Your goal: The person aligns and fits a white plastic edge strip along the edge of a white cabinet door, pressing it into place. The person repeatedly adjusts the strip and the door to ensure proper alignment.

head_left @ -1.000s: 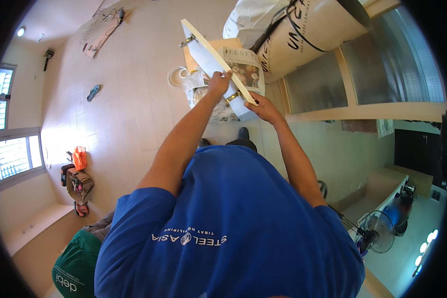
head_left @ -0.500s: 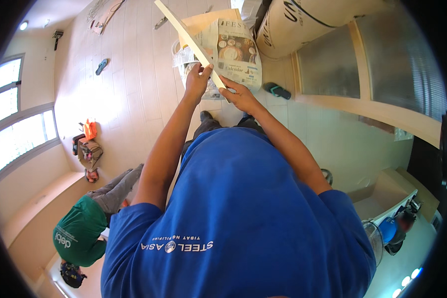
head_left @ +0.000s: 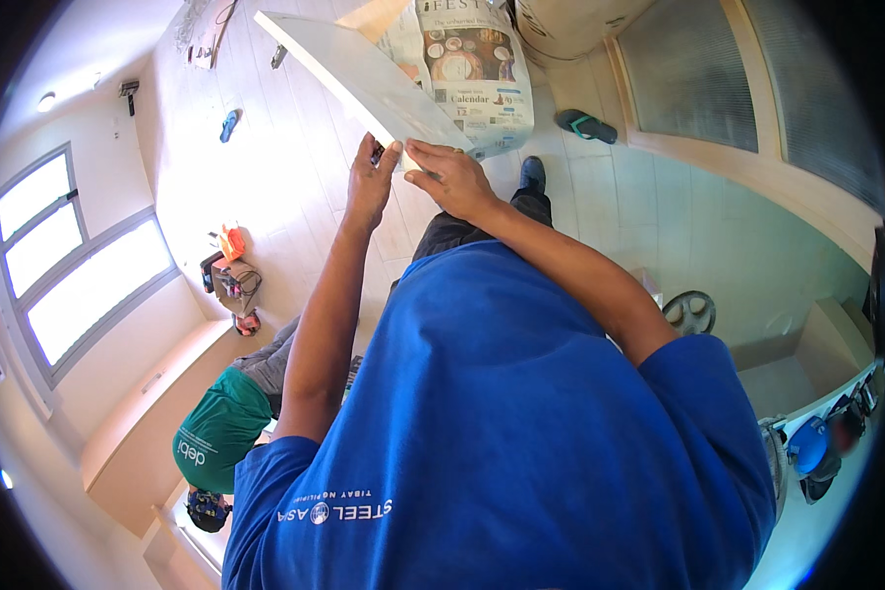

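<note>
A long white panel [head_left: 374, 79] slants up and left from my hands, its broad face and pale edge showing. My left hand [head_left: 370, 187] grips the near end with fingers and thumb at the edge; a small dark thing beside these fingers is too small to name. Close by on the right, my right hand [head_left: 454, 179] is closed on the panel's near corner, thumb toward the left hand. Beneath and beyond the panel lies a printed newspaper sheet [head_left: 482, 74], with part of a tan board [head_left: 372, 18] behind it.
A dark flip-flop [head_left: 586, 126] lies right of the newspaper, near a cabinet with ribbed glass doors [head_left: 693, 79]. A bluish slipper [head_left: 229, 126] and a bag with an orange item [head_left: 234, 275] are on the left floor. A person in a green shirt [head_left: 221, 428] bends low behind left.
The panel has turned from nearly edge-on so its white face shows, and its far end swings left. Both hands stay on its near end. My body and view have shifted.
</note>
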`<state>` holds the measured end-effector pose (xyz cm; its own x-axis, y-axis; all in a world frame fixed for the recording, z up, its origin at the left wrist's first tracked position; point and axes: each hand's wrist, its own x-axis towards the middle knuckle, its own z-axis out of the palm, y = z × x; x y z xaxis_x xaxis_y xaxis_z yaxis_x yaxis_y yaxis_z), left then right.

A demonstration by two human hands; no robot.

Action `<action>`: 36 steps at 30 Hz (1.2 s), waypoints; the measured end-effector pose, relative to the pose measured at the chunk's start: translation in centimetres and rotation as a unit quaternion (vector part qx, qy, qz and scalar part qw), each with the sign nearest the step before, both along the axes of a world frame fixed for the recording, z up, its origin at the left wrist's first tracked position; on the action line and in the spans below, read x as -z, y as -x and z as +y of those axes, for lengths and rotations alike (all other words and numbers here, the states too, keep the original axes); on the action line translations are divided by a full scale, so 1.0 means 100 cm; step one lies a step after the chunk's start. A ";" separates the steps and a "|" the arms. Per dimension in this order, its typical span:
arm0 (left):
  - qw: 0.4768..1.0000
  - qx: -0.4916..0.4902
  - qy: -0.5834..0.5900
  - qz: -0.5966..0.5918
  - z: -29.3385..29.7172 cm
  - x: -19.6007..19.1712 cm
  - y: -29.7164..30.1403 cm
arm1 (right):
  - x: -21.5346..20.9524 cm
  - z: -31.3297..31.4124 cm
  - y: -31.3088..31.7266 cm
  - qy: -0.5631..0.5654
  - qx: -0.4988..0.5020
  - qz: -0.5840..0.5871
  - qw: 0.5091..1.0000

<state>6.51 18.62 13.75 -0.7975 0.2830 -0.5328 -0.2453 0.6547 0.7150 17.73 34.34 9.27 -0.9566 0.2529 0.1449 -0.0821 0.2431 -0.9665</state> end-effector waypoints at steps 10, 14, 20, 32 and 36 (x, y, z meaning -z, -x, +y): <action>0.968 0.135 0.038 0.208 -0.012 0.031 -0.015 | 0.005 0.003 0.004 0.076 -0.015 -0.035 0.996; 0.965 0.103 0.072 0.232 -0.001 0.021 -0.025 | 0.005 0.006 0.008 0.112 -0.028 -0.037 0.993; 0.983 -0.034 0.104 0.148 -0.008 0.031 -0.018 | 0.008 -0.004 0.009 0.062 -0.073 -0.035 0.995; 0.990 -0.112 0.061 0.057 0.012 0.020 0.011 | 0.002 0.004 0.006 0.042 -0.085 -0.041 0.995; 0.990 -0.088 0.105 0.036 0.019 0.015 0.017 | 0.000 0.009 0.005 0.039 -0.087 -0.039 0.995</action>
